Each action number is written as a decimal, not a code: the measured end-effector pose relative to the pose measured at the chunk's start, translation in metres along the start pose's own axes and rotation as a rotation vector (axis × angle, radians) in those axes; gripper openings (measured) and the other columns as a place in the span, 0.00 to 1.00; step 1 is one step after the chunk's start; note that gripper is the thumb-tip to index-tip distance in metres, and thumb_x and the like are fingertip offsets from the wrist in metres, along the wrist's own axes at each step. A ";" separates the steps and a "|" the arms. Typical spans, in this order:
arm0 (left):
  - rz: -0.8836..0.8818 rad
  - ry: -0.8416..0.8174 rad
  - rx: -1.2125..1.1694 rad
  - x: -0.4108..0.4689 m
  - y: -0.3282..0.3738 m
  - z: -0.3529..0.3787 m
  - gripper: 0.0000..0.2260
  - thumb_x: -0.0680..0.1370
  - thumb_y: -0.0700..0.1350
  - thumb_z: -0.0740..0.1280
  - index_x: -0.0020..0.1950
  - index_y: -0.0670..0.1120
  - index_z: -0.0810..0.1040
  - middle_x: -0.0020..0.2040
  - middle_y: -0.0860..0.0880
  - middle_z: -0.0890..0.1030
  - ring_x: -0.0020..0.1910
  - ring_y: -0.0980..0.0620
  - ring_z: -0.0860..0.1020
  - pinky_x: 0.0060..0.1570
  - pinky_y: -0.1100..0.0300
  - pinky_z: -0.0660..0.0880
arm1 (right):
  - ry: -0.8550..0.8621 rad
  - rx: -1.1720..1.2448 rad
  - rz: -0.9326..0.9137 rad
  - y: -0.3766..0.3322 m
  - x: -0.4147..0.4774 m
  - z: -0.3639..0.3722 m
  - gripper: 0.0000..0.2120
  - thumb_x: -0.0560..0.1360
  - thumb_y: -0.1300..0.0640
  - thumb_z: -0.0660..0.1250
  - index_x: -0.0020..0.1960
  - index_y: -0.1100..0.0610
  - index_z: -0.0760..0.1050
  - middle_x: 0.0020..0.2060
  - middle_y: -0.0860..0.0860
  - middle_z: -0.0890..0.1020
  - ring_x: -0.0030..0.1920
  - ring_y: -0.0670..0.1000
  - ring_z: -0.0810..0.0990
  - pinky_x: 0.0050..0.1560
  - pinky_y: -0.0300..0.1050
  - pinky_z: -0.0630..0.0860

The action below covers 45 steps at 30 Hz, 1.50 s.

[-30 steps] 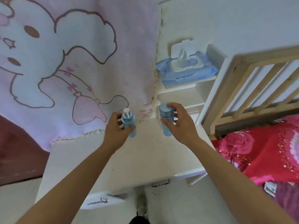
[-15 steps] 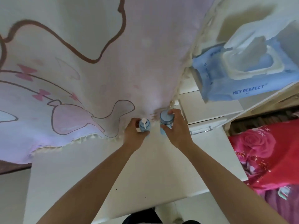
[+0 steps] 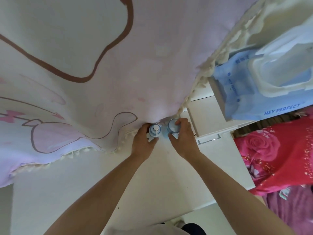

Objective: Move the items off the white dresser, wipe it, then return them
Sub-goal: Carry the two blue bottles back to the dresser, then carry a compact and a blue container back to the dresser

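While both hands are wrapped around small blue bottles at the far edge of the white dresser [image 3: 152,192], the step in hand looks like setting the items back in place against the hanging cloth. The left hand [image 3: 142,143] is curled around a pump bottle [image 3: 154,130], fingers closed on its sides with the white pump head poking up between thumb and fingers. Just to its right, the right hand [image 3: 183,141] grips a capped bottle [image 3: 173,127] from above, fingertips on the rim of the cap. The two bottles stand just beside each other, upright as far as this top-down view lets me judge.

To finish this well, I would lower each bottle straight down until its base sits flat, then open the fingers outward and not upward, so neither bottle tips into its neighbour. The pink curtain [image 3: 101,73] with the cartoon print hangs right behind the knuckles; its fringe could snag a bottle when the hands come away, so they should draw back toward the body.

Whether the bases are already touching the dresser top is hidden by the hands. Beyond and to the right of the right hand, a wipes pack [image 3: 254,92] sits on a raised shelf, its far side cut off by the frame edge. No wiping cloth shows.
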<state>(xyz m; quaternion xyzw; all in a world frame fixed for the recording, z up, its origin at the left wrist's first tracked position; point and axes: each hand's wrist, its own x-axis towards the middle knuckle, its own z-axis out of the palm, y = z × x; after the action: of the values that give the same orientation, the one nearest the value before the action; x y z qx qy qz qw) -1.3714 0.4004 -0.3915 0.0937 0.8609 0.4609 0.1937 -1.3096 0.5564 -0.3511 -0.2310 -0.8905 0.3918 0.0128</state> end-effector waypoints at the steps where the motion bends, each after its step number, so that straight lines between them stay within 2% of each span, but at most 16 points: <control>1: -0.005 -0.005 0.040 -0.002 0.002 -0.001 0.24 0.72 0.44 0.75 0.65 0.51 0.72 0.60 0.52 0.79 0.58 0.49 0.78 0.58 0.51 0.76 | -0.024 -0.011 -0.004 -0.001 -0.001 -0.002 0.24 0.72 0.64 0.73 0.62 0.58 0.65 0.58 0.53 0.70 0.51 0.50 0.72 0.50 0.39 0.67; 4: -0.021 -0.006 0.153 -0.012 0.007 -0.007 0.29 0.74 0.46 0.73 0.72 0.49 0.66 0.68 0.51 0.74 0.66 0.49 0.73 0.64 0.53 0.71 | -0.068 -0.051 -0.037 -0.001 -0.003 -0.009 0.28 0.71 0.66 0.72 0.66 0.56 0.65 0.61 0.54 0.71 0.56 0.53 0.75 0.52 0.37 0.67; 7: -0.014 0.043 0.254 -0.034 0.012 -0.019 0.28 0.77 0.49 0.68 0.75 0.47 0.63 0.72 0.49 0.70 0.70 0.48 0.69 0.67 0.54 0.68 | -0.067 -0.127 -0.143 0.001 -0.010 -0.018 0.29 0.73 0.63 0.71 0.71 0.54 0.66 0.64 0.54 0.73 0.65 0.55 0.72 0.59 0.36 0.65; 13: -0.039 0.270 0.341 -0.100 0.025 -0.031 0.25 0.81 0.55 0.58 0.75 0.46 0.63 0.74 0.46 0.67 0.72 0.45 0.66 0.68 0.47 0.67 | -0.122 -0.096 -0.269 0.009 -0.046 -0.039 0.36 0.78 0.55 0.66 0.79 0.50 0.51 0.75 0.52 0.60 0.71 0.56 0.67 0.59 0.53 0.75; 19: -0.123 0.531 0.410 -0.210 0.033 -0.013 0.26 0.80 0.56 0.59 0.74 0.43 0.66 0.74 0.44 0.68 0.72 0.44 0.66 0.68 0.47 0.66 | -0.231 -0.110 -0.308 0.032 -0.085 -0.044 0.34 0.80 0.48 0.62 0.80 0.56 0.50 0.77 0.57 0.59 0.76 0.57 0.59 0.70 0.53 0.65; 23: -0.193 0.602 0.612 -0.288 0.029 -0.016 0.27 0.80 0.58 0.54 0.73 0.43 0.67 0.74 0.40 0.67 0.70 0.40 0.69 0.65 0.42 0.69 | -0.325 -0.217 -0.505 0.025 -0.121 -0.036 0.29 0.82 0.41 0.55 0.79 0.52 0.56 0.79 0.56 0.55 0.78 0.56 0.53 0.74 0.52 0.57; 27: -0.364 0.734 0.714 -0.370 0.035 -0.041 0.28 0.80 0.59 0.52 0.75 0.44 0.66 0.76 0.40 0.63 0.71 0.38 0.66 0.68 0.41 0.65 | -0.356 -0.207 -0.702 -0.017 -0.170 -0.024 0.29 0.81 0.39 0.53 0.79 0.51 0.58 0.79 0.56 0.54 0.79 0.57 0.52 0.76 0.52 0.52; 32: -0.534 0.965 0.772 -0.489 0.042 -0.075 0.24 0.82 0.56 0.55 0.76 0.46 0.62 0.77 0.40 0.60 0.75 0.39 0.61 0.72 0.41 0.58 | -0.378 -0.162 -0.974 -0.083 -0.257 -0.001 0.30 0.81 0.40 0.54 0.78 0.54 0.59 0.79 0.58 0.56 0.78 0.58 0.53 0.76 0.52 0.51; 36: -0.629 1.100 0.812 -0.600 0.040 -0.098 0.26 0.82 0.58 0.53 0.76 0.46 0.62 0.78 0.42 0.58 0.76 0.41 0.57 0.73 0.41 0.57 | -0.390 -0.110 -1.183 -0.134 -0.354 0.022 0.29 0.81 0.39 0.53 0.78 0.52 0.59 0.78 0.59 0.59 0.78 0.59 0.56 0.75 0.54 0.55; 40: -0.686 1.240 0.818 -0.734 0.030 -0.113 0.26 0.83 0.59 0.51 0.77 0.47 0.59 0.78 0.42 0.57 0.77 0.42 0.55 0.74 0.41 0.57 | -0.413 -0.026 -1.359 -0.186 -0.477 0.052 0.29 0.81 0.40 0.55 0.77 0.53 0.61 0.77 0.60 0.61 0.77 0.60 0.57 0.74 0.56 0.59; 45: -0.751 1.385 0.794 -0.901 0.006 -0.125 0.25 0.82 0.58 0.53 0.77 0.49 0.58 0.79 0.44 0.56 0.77 0.42 0.56 0.73 0.41 0.57 | -0.474 0.043 -1.517 -0.235 -0.648 0.091 0.29 0.81 0.40 0.56 0.77 0.53 0.60 0.77 0.60 0.59 0.78 0.59 0.56 0.75 0.57 0.58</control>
<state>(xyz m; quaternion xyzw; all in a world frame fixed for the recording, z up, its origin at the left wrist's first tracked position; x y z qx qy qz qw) -0.6059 0.0030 -0.1011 -0.4353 0.8556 -0.0130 -0.2797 -0.8444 0.0824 -0.1464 0.5283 -0.7762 0.3319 0.0908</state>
